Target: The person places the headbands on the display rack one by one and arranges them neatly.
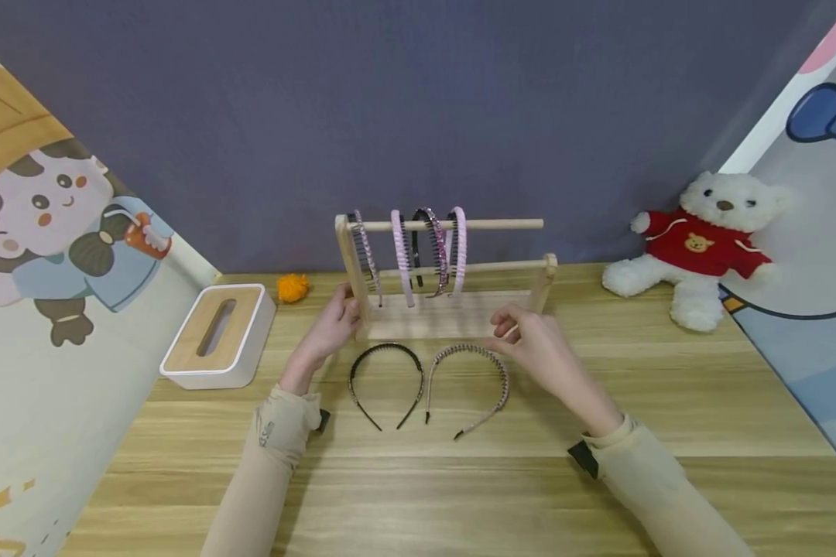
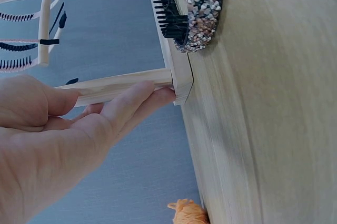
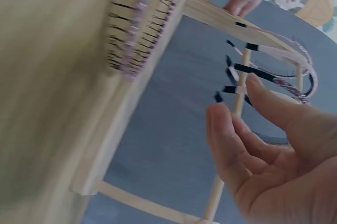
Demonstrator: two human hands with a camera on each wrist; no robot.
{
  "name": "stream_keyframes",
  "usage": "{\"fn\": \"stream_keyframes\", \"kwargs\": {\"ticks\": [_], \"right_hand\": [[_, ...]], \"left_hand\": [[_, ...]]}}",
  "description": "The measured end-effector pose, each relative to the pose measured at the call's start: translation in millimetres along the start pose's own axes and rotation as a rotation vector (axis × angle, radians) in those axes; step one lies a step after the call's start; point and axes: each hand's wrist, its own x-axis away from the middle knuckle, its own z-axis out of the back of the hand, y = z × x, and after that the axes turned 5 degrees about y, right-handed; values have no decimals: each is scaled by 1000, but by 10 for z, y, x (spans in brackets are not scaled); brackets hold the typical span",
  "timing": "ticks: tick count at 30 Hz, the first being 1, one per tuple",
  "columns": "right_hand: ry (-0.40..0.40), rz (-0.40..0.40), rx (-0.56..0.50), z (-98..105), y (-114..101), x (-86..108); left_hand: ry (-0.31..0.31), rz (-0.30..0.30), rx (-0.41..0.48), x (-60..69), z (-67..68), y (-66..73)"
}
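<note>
Your left hand (image 1: 329,325) is at the left end of the wooden rack (image 1: 453,319), thumb and fingers closed about its upright (image 1: 351,255) near the base. Your right hand (image 1: 539,344) hovers by the rack's front right corner, fingers bent, thumb and fingertips apart, with nothing visible between them. Two headbands lie on the bench (image 1: 425,503) in front of the rack, their open ends towards you: the dark headband (image 1: 385,346) nearer your left, the pale beaded headband (image 1: 506,381) just below your right hand. Several more hang over the upper rail (image 1: 508,224), among them a pink headband (image 1: 460,251), and the stretch of rail to its right is bare. The step in hand looks like steadying the rack with the left hand while the right hand works around the headbands — whether it is coming or going, you can't tell from here. If the pale one is next, the move calls for a light pinch on its arc — without nudging its dark neighbour — while the left hand keeps the rack from sliding.
</note>
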Motion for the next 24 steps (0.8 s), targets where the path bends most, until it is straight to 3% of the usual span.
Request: {"fn": "stream_keyframes", "kwargs": {"ticks": [5,9,24], "right_hand": [[-66,-27,63,-85,128,83],[-100,-1,105,-157,183,126],[-231,-60,190,-255,249,208]], "left_hand": [[-7,3,8,-1,1,6],[-8,9,11,1,-1,12],[-10,3,13,-14,-2,-15]]}}
